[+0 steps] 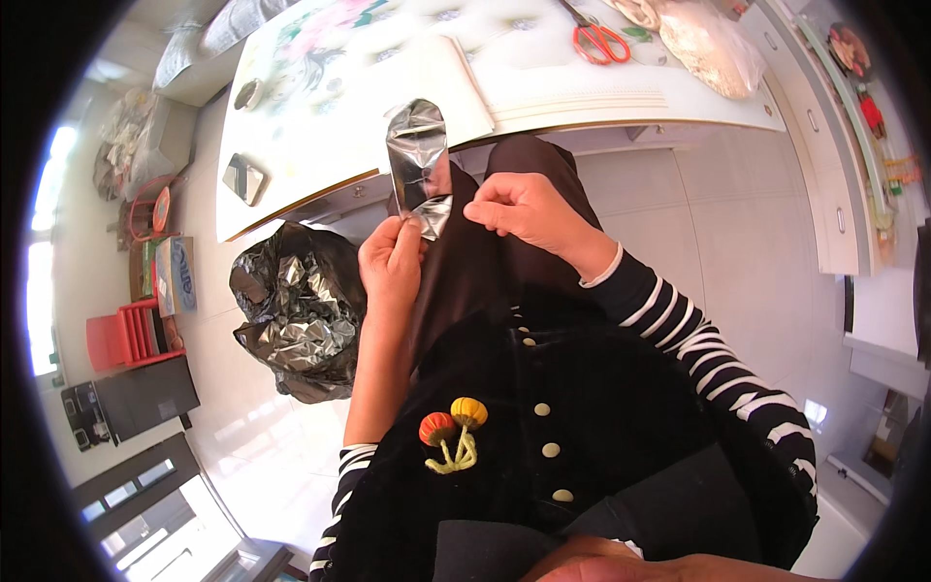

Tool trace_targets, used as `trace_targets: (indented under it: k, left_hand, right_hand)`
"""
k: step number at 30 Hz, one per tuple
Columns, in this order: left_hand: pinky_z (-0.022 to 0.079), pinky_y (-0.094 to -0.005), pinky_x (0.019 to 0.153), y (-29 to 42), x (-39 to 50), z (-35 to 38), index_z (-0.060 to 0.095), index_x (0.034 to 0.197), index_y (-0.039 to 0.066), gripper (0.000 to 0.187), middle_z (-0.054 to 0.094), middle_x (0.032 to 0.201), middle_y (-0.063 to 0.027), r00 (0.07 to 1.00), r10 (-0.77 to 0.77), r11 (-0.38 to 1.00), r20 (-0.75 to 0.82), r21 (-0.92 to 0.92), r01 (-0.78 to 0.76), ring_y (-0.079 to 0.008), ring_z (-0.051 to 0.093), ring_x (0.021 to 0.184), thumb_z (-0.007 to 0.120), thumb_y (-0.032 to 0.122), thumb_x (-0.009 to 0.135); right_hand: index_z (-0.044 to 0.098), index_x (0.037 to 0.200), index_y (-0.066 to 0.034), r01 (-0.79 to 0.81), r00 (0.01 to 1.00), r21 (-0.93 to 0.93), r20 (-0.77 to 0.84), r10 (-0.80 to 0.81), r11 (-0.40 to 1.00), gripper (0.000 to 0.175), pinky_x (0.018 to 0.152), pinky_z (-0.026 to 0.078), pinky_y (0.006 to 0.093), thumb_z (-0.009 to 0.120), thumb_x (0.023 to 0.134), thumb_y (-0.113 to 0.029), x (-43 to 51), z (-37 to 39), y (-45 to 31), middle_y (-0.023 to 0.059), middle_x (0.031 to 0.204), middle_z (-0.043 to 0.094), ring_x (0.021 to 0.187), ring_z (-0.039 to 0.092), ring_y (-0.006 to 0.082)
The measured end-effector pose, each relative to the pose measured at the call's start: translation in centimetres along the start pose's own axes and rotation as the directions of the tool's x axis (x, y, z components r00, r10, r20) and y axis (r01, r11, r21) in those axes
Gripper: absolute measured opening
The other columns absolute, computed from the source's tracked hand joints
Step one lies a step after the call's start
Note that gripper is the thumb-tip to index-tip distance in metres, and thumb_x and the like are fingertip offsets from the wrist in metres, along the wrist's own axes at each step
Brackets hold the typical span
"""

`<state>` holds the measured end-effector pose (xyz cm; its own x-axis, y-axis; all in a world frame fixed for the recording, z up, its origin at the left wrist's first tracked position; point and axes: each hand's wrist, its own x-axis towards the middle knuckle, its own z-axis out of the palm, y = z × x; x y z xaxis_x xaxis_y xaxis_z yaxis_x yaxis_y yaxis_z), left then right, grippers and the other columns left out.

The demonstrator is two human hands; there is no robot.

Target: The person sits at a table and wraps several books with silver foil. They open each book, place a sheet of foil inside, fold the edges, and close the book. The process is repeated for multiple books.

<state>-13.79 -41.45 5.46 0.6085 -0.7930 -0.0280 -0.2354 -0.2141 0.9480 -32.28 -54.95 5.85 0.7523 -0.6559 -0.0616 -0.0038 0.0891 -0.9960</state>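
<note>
My left hand [393, 256] pinches the lower end of a shiny silver foil sheet or pouch [420, 156]. The foil stands up from my fingers, creased, its top reaching over the table's near edge. A little to the right, my right hand [525, 218] hovers above my lap with thumb and fingertips drawn together, apart from the foil. Whether something thin sits between those fingertips cannot be made out. Beside my left forearm a black plastic bag [254, 280] stands on the floor, with crumpled silver foil [309, 327] inside it.
The table [567, 94] bears a phone-like dark object [245, 180], a small round object [249, 94], red-handled scissors [601, 45] and a clear plastic bag [709, 47] with pale contents. Drawers run beneath its edge. A red chair [131, 333] and cardboard box [176, 275] stand left; white cabinets [822, 145] line the right.
</note>
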Motion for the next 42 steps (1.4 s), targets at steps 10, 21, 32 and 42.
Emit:
trace_targets:
  k: [10, 21, 32, 42]
  left_hand:
    - [0.05, -0.0353, 0.063, -1.1, 0.9, -6.3, 0.076, 0.098, 0.013, 0.019, 0.072, 0.086, -0.0005, 0.558, 0.808, 0.456, -0.188, 0.799, -0.392, -0.0192, 0.066, 0.068, 0.079, 0.006, 0.081]
    - [0.055, -0.0373, 0.068, -7.6, -2.9, -20.0, 0.077, 0.098, 0.019, 0.012, 0.073, 0.086, -0.0007, 0.708, 0.299, 0.71, -0.64, 0.645, 0.283, -0.0227, 0.071, 0.077, 0.071, 0.025, 0.09]
    - [0.056, -0.0437, 0.077, -13.2, -9.1, -27.0, 0.07, 0.123, 0.022, 0.032, 0.076, 0.099, -0.0002, 0.712, 0.008, 0.359, -0.702, 0.667, 0.653, -0.0267, 0.073, 0.093, 0.066, 0.035, 0.094]
    - [0.056, -0.0418, 0.081, -13.0, -10.4, -26.2, 0.069, 0.129, 0.021, 0.035, 0.075, 0.106, 0.0035, 0.606, 0.137, 0.521, -0.784, 0.577, 0.629, -0.024, 0.073, 0.094, 0.066, 0.035, 0.097]
  right_hand:
    - [0.069, 0.094, -0.0031, 0.138, 0.988, -0.147, -0.054, -0.147, 0.98, 0.014, 0.065, 0.047, 0.0213, 0.075, 0.097, -0.015, 0.3, -0.2, 1.4, -0.0034, 0.08, 0.065, 0.071, 0.057, 0.0039]
    - [0.071, 0.092, -0.0045, 0.03, 0.997, -0.211, -0.068, -0.045, 0.977, 0.015, 0.064, 0.048, 0.0219, 0.075, 0.097, -0.018, 0.8, -0.8, 4.9, -0.0024, 0.076, 0.066, 0.068, 0.058, 0.0048]
    - [0.071, 0.095, -0.0041, 0.015, 0.999, -0.232, -0.046, -0.027, 0.973, 0.016, 0.066, 0.05, 0.0209, 0.075, 0.098, -0.019, 1.8, -0.6, 6.3, -0.0023, 0.081, 0.066, 0.071, 0.059, 0.0044]
    - [0.073, 0.099, -0.0038, 0.16, 0.96, -0.493, -0.123, -0.251, 0.855, 0.018, 0.072, 0.053, 0.0257, 0.079, 0.093, -0.019, 4.2, -2.1, 5.1, 0.0009, 0.084, 0.072, 0.075, 0.065, 0.0085]
